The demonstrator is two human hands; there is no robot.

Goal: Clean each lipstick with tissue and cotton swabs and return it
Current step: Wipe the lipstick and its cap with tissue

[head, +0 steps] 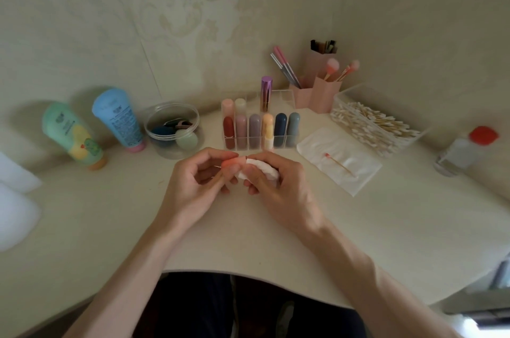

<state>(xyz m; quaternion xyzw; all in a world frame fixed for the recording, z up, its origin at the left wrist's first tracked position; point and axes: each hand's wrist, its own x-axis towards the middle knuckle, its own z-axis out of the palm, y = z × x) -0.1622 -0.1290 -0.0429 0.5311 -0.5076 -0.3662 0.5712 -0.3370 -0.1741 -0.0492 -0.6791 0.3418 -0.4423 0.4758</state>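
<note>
My left hand (197, 180) pinches an orange-pink lipstick (233, 163) held sideways above the table. My right hand (271, 181) grips a folded white tissue (260, 168) pressed against the lipstick's right end. Behind them a clear organizer (259, 141) holds several lipsticks upright, with a purple metallic tube (266, 93) at its back. To the right, a used cotton swab (340, 164) with a pink tip lies on a flat white tissue (340, 158). A clear box of cotton swabs (372, 124) stands behind that.
A green tube (73, 135) and a blue tube (118, 118) stand at the left, beside a round clear jar (174, 130) of sponges. Pink brush holders (317, 89) sit in the corner. A red-capped bottle (466, 151) stands far right. The table's curved front edge (248, 278) is close to me.
</note>
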